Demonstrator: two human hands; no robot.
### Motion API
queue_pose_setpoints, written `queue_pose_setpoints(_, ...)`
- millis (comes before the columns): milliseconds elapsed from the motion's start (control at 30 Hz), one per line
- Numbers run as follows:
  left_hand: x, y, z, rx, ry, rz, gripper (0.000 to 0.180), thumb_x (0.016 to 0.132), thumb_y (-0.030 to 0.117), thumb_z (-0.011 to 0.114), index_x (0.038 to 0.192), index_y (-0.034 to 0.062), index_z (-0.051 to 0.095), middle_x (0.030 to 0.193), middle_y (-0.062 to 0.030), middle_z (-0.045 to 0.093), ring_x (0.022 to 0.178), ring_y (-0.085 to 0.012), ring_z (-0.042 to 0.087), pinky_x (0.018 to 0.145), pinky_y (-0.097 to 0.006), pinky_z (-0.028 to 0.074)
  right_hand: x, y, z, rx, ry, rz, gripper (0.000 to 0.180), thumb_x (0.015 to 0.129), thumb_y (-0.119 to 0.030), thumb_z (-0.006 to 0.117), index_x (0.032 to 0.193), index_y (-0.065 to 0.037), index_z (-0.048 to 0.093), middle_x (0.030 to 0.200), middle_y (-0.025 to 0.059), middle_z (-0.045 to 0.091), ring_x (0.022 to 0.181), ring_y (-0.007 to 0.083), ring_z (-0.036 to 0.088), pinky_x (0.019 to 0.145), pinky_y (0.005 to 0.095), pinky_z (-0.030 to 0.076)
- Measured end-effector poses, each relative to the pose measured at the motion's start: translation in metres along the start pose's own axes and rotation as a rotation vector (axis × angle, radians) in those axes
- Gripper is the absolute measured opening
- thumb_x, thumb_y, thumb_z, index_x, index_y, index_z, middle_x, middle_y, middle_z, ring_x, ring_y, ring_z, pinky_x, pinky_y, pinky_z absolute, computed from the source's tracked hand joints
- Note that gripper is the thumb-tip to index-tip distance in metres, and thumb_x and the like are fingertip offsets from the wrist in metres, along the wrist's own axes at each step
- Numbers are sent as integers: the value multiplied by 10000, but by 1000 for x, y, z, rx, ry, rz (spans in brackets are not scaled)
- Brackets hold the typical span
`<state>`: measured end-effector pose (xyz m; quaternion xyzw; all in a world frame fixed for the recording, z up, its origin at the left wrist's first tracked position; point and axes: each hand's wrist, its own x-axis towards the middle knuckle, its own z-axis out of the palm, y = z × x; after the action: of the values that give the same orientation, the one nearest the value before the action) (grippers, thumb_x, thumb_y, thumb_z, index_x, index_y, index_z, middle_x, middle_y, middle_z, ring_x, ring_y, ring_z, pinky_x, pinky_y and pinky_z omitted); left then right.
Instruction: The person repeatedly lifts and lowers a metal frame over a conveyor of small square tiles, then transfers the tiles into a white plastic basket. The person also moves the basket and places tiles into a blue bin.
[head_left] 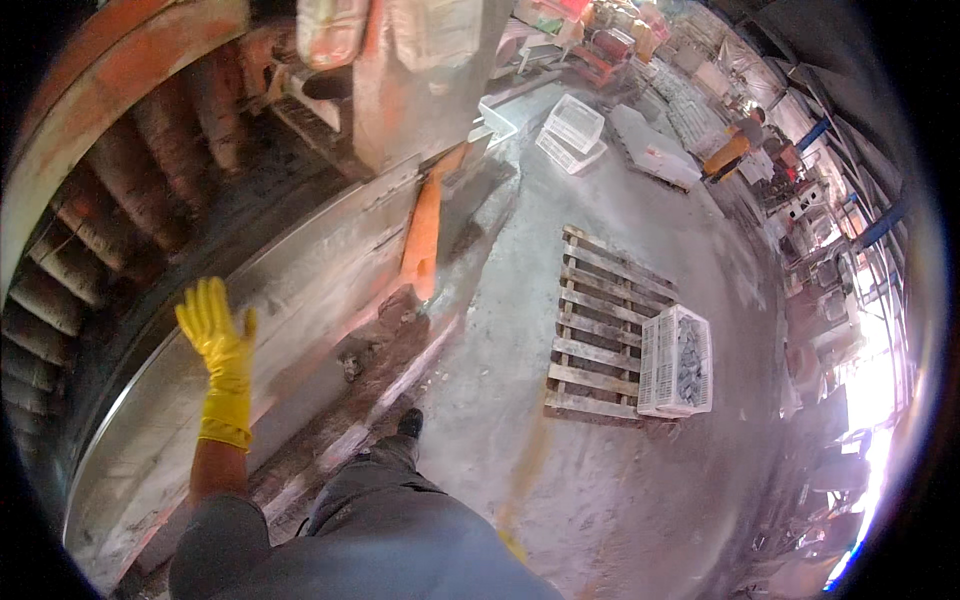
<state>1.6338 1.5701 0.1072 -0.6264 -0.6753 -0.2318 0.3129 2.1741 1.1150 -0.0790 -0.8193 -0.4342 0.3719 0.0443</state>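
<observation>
My left hand [216, 325], in a long yellow rubber glove, is raised with its fingers stretched out and nothing in them. It is at the upper edge of a long curved metal panel [320, 250]; whether the fingertips touch that edge I cannot tell. Behind the panel runs a curved row of dark, rounded bars [160, 150] under a rusty orange rim [110, 75]. Only a sliver of yellow glove shows of my right hand [512, 545], at my right side by the lower edge, with its fingers hidden by my body.
On the wet grey floor a slatted wooden pallet [600, 345] lies to the right, and a white crate [655, 385] of grey pieces stands at its edge. White crates [572, 125] stand farther off. An orange strip [424, 235] leans against the machine. Another person [738, 145] is far right.
</observation>
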Motion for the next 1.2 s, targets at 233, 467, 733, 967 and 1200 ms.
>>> queue_pose_setpoints(233, 14, 228, 133, -759, -284, 178, 738, 860, 321, 810, 1481, 20, 547, 1464, -248, 588, 1356, -467, 547, 1213, -578, 349, 178, 31, -159, 788, 722, 119, 372, 1073, -381, 571, 1064, -65, 766, 882, 96, 755, 827, 200, 712, 707, 410, 546)
queue_pose_setpoints(467, 12, 397, 107, -1165, -820, 587, 695, 891, 469, 778, 1411, 36, 619, 1304, -217, 695, 1246, -420, 632, 1069, -487, 499, 216, -47, -228, 267, 280, 300, 510, 1056, -398, 620, 1340, 24, 662, 1213, 224, 731, 1101, 306, 691, 992, 474, 534)
queue_pose_setpoints(733, 33, 420, 161, -694, -1222, 145, 528, 875, 482, 727, 1191, 59, 718, 1148, -244, 745, 1049, -459, 709, 898, -559, 550, 394, -51, -261, 10, -182, -95, 502, 1059, -394, 631, 1370, 0, 636, 1229, 174, 719, 1081, 257, 687, 927, 405, 539)
queue_pose_setpoints(967, -60, 429, 168, -501, -1166, -461, 598, 875, 568, 698, 1182, 59, 761, 1121, -283, 741, 1106, -463, 690, 960, -546, 533, 606, -72, -428, 46, -174, -216, 500, 1062, -392, 639, 1395, -20, 613, 1242, 130, 709, 1064, 214, 684, 870, 345, 543)
queue_pose_setpoints(1200, -159, 464, 111, -542, -1528, -753, 686, 845, 589, 740, 1237, 26, 761, 1304, -281, 696, 1245, -439, 657, 1077, -521, 486, 794, -111, -663, 955, 234, -200, 502, 1064, -389, 648, 1421, -41, 590, 1256, 86, 700, 1047, 171, 680, 813, 285, 546)
